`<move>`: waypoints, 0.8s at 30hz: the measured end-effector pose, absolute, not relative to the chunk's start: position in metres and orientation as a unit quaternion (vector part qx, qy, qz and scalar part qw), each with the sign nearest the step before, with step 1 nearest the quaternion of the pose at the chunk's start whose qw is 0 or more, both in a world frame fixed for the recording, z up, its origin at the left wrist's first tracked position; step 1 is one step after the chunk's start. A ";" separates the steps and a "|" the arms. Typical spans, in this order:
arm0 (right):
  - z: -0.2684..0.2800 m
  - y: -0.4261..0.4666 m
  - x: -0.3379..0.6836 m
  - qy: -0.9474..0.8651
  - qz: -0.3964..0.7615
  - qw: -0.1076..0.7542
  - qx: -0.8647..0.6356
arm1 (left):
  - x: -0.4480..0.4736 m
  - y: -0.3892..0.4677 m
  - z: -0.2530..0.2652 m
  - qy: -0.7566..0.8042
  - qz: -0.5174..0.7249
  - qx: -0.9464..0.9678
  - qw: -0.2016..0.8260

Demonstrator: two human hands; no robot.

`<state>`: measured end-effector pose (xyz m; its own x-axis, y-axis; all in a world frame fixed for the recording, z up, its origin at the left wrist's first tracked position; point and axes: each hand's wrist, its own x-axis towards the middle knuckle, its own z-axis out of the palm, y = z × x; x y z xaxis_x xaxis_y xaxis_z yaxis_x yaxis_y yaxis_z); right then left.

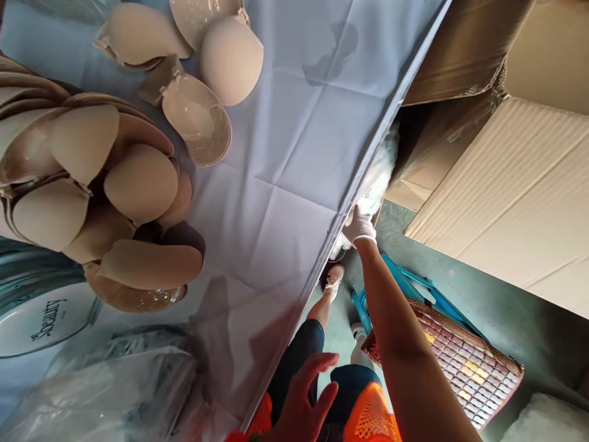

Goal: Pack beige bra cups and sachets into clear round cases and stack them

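My right hand (359,228), in a white glove, reaches down past the table edge, its fingers closed on a clear plastic bag (378,175) and partly hidden. My left hand (309,396) is bare and hovers above my lap by the table edge, fingers curved and apart, holding nothing. On the table (294,153) lie several loose beige stick-on bra cups (232,60), some turned with the shiny inner side up. A larger pile of bra cups (140,183) sits farther left.
Clear plastic packaging (119,393) and a pack lettered "beauty" (50,319) lie at the table's lower left. Open cardboard boxes (515,196) stand on the right. A blue-framed chair with a tiled seat mat (460,362) is beside my right arm.
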<state>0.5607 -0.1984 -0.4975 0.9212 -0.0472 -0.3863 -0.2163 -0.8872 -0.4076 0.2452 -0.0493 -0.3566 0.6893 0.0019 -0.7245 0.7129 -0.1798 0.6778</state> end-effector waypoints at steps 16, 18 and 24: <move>-0.577 -0.357 0.224 0.058 -0.043 0.100 -0.992 | 0.304 -0.006 -0.350 -0.026 -0.017 1.000 0.005; -0.603 -0.369 0.206 0.061 -0.053 0.091 -0.993 | 0.306 -0.010 -0.351 -0.041 -0.005 0.999 -0.007; -0.635 -0.372 0.189 0.063 -0.099 0.128 -0.985 | 0.307 0.002 -0.356 -0.101 0.037 0.994 0.004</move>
